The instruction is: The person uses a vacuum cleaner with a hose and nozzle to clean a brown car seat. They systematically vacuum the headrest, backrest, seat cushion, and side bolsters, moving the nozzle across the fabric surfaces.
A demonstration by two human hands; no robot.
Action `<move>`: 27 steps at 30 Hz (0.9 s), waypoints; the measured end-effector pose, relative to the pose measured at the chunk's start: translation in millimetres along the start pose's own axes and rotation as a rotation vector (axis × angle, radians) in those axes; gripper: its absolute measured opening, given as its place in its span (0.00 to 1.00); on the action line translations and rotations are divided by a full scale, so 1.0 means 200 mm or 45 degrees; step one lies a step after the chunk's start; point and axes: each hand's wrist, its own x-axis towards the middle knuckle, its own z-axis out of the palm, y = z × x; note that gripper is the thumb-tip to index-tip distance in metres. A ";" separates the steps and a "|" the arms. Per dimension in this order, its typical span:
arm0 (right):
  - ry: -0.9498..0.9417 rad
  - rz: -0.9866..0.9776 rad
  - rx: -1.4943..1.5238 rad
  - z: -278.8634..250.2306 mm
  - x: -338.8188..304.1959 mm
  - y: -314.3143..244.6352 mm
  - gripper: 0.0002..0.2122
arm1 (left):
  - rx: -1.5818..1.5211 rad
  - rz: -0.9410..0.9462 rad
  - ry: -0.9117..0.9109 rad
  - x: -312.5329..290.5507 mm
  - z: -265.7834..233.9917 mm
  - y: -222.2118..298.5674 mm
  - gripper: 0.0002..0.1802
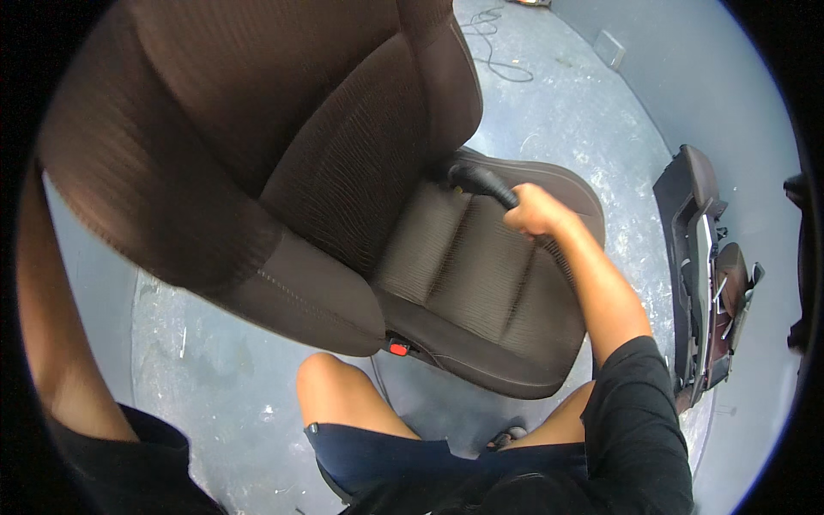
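Right of the upper centre, the right hand (539,210) has its fingers curled closed round a black handheld tool (485,183). The tool's head is at the rear of the cushion of a brown car seat (343,180), finely ribbed, filling the upper left and centre. A red buckle button (398,349) shows below. The left forearm (64,343) runs up the left edge; I cannot tell its fingers' state.

Black short-sleeved T-shirt (532,498) worn, plain cloth shown. Right sleeve (637,390) cut loose, creased, ended near elbow. Left sleeve (159,446) likewise black, hem hung wide. Navy shorts (378,455) worn, legs ended above knees; small pale tag (314,427) fixed at left hem. Right forearm (605,283) and right hand (536,210) left bare. Greyish footwear (512,436) partly hidden, exact type not made out.
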 end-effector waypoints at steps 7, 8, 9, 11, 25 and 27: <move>-0.146 -0.468 -0.526 0.29 -0.72 -0.40 0.11 | 0.000 0.011 -0.002 -0.03 0.07 0.01 0.53; -0.191 -0.524 -0.511 0.30 -0.82 -0.42 0.12 | 0.000 0.016 -0.010 -0.03 0.08 0.01 0.52; -0.284 -0.587 -0.509 0.30 -0.88 -0.42 0.12 | 0.002 0.017 -0.002 -0.04 0.09 0.00 0.52; -0.355 -0.554 -0.431 0.28 -0.93 -0.36 0.15 | -0.004 0.028 -0.003 -0.04 0.12 0.01 0.51; -0.111 -0.302 -0.152 0.41 -0.68 -0.35 0.16 | 0.016 0.031 -0.057 -0.03 0.21 0.07 0.47; -0.136 -0.433 -0.144 0.44 -0.75 -0.29 0.17 | 0.025 0.026 -0.062 -0.04 0.21 0.08 0.46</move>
